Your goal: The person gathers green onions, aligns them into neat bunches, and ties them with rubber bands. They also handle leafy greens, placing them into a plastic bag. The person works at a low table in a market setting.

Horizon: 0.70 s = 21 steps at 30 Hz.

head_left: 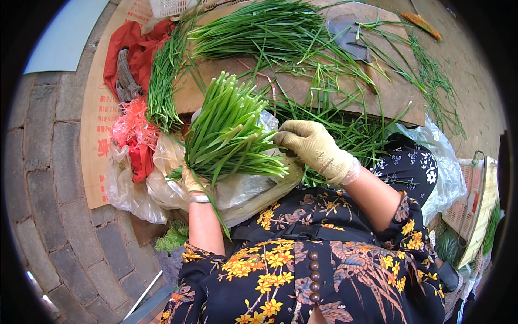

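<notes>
A thick bunch of garlic chives [229, 127] leans upright in front of me, its pale cut ends pointing up and to the right. My left hand [195, 182], in a cream glove, is closed around its lower part; the leaves hide most of the fingers. My right hand [315, 148], in a matching dusty glove, touches the bunch's right edge with fingertips pinched together. What they hold, if anything, is hidden. Loose green leaves [350, 132] lie across my lap beyond the right hand.
A brown board [226, 70] carries a large pile of chives [264, 29] and a broad grey blade [345, 35]. On the left are a smaller bunch [164, 81], red cloth [143, 51], pink plastic twine [135, 127] and plastic bags [167, 178]. A crate [461, 189] stands right.
</notes>
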Motion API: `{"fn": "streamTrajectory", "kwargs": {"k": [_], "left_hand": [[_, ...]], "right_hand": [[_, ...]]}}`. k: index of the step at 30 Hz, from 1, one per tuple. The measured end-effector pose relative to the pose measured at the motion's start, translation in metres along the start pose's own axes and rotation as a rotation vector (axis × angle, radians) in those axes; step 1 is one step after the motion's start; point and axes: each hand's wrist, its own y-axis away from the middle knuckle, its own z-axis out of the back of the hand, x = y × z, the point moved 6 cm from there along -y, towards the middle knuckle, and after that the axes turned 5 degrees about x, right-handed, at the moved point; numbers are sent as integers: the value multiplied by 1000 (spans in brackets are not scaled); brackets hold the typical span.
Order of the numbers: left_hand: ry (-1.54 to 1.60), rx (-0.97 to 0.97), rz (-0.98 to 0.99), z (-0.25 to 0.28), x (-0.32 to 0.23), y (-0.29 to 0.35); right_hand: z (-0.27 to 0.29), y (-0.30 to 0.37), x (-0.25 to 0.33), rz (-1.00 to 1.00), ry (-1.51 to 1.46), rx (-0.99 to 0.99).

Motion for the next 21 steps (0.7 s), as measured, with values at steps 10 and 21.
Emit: {"fn": "streamTrajectory", "kwargs": {"k": [10, 21], "left_hand": [[7, 72, -7, -2, 2, 3], [98, 218, 65, -7, 1, -1]], "right_hand": [[217, 47, 10, 197, 176, -1001], [-6, 44, 52, 667, 939, -146]]}}
